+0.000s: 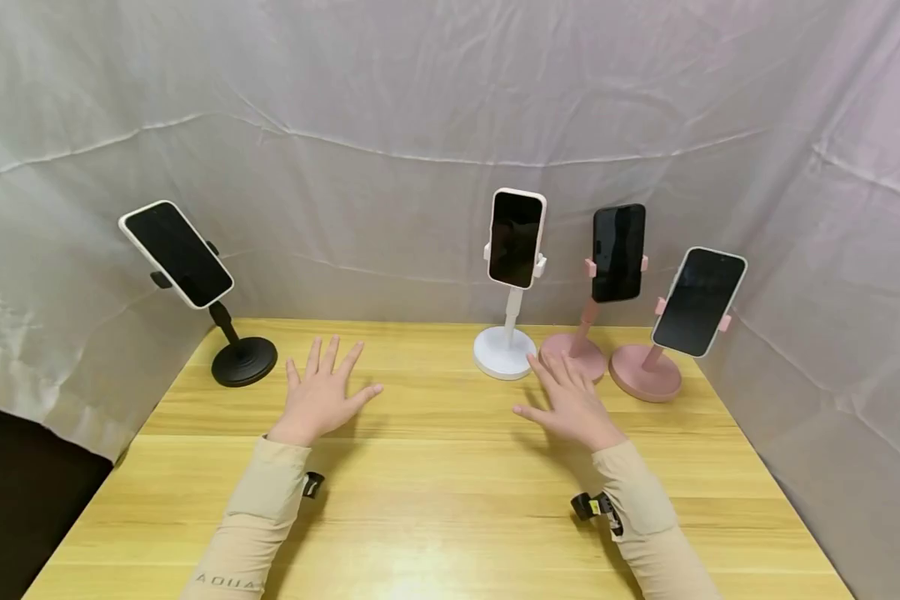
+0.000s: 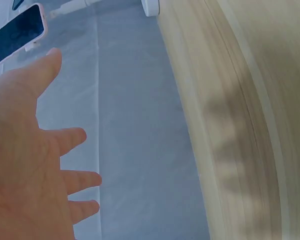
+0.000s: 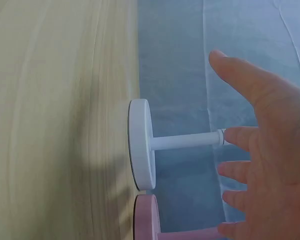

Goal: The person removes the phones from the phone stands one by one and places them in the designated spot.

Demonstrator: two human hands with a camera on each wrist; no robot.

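Wrinkled pale-grey fabric (image 1: 390,100) hangs behind and beside the yellow wood-grain desk (image 1: 435,467). Near the desk's back edge is a white round-based phone stand (image 1: 506,352), clasping a dark-screened phone in a pale case (image 1: 516,240). Well to its left is a black round-based phone stand (image 1: 243,361) with a tilted white-edged phone (image 1: 178,255). Just to its right is a pink round-based phone stand (image 1: 585,329) with a black phone (image 1: 619,252); farther right, a second pink round-based stand (image 1: 645,375) carries a light-edged phone (image 1: 700,302). The phones mostly hide their clamps.

The left hand (image 1: 320,404), fingers spread wide, is left of the white stand, nearest the black one. The right hand (image 1: 570,407), fingers likewise spread, is at the white stand's front right; its fingertips partly cover the nearer pink base, and I cannot tell whether they touch it. In the right wrist view this hand hides the top of the white stand, and the bottom edge cuts off the pink one. The left wrist view crops the white base.
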